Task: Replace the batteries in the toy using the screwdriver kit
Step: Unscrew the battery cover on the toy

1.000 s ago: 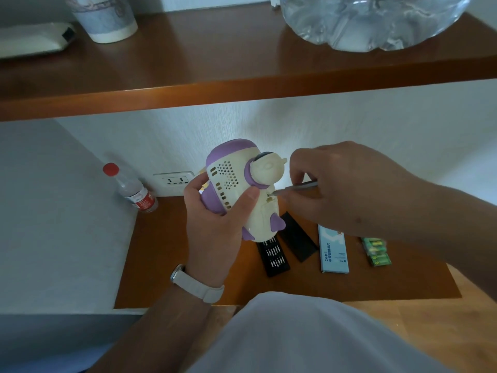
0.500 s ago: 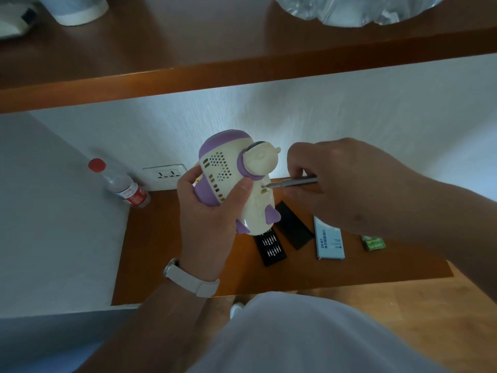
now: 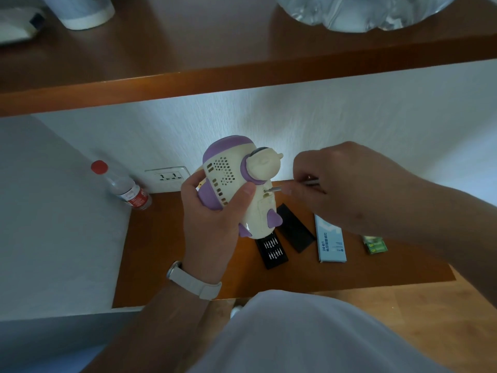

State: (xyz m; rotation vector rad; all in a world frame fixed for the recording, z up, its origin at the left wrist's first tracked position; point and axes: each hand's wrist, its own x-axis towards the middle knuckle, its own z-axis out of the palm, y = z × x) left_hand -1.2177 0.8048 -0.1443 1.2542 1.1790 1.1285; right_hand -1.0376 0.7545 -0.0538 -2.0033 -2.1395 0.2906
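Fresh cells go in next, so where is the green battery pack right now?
Head view: the green battery pack lies on the lower wooden shelf, far right, just right of the blue-and-white box and apart from it.

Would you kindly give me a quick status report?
Left hand grips toy. Right hand holds screwdriver, tip at toy's screw hole. Nothing blocking.

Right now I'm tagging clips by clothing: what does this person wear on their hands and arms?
The left hand and right hand are bare: no gloves, and no rings that I can see. A pale, off-white wristband, probably a watch strap, circles the left wrist. No sleeves are in view.
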